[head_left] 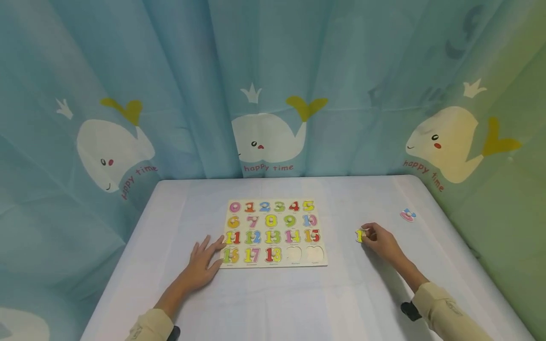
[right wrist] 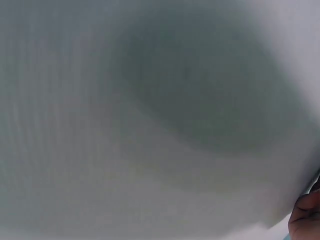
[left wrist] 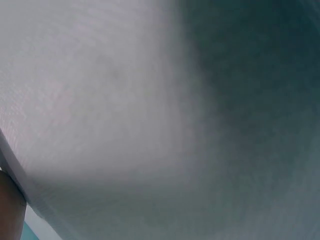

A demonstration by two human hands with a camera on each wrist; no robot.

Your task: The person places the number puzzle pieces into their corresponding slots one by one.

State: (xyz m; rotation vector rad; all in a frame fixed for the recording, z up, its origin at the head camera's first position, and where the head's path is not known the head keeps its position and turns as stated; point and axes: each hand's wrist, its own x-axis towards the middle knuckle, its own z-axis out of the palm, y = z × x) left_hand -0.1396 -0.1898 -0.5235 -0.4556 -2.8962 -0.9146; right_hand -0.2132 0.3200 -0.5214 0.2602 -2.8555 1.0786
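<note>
A wooden number puzzle board (head_left: 273,262) lies on the table, with number pieces seated in most of its places. Two recesses at the right end of its bottom row are bare. My left hand (head_left: 204,264) rests at the board's left edge, fingers spread and fingertips on the rim. Off to the right of the board, my right hand (head_left: 381,242) pinches a yellow number piece (head_left: 359,235) between thumb and fingers, close over the table. The hand covers part of that piece, though a 1 shows on it. Both wrist views show mostly blurred cloth.
Farther back on the right lies a loose pink and blue number piece (head_left: 408,215). White cloth covers the table (head_left: 273,303). Behind it hangs a blue curtain (head_left: 183,71) with whale prints, turning green at the right side.
</note>
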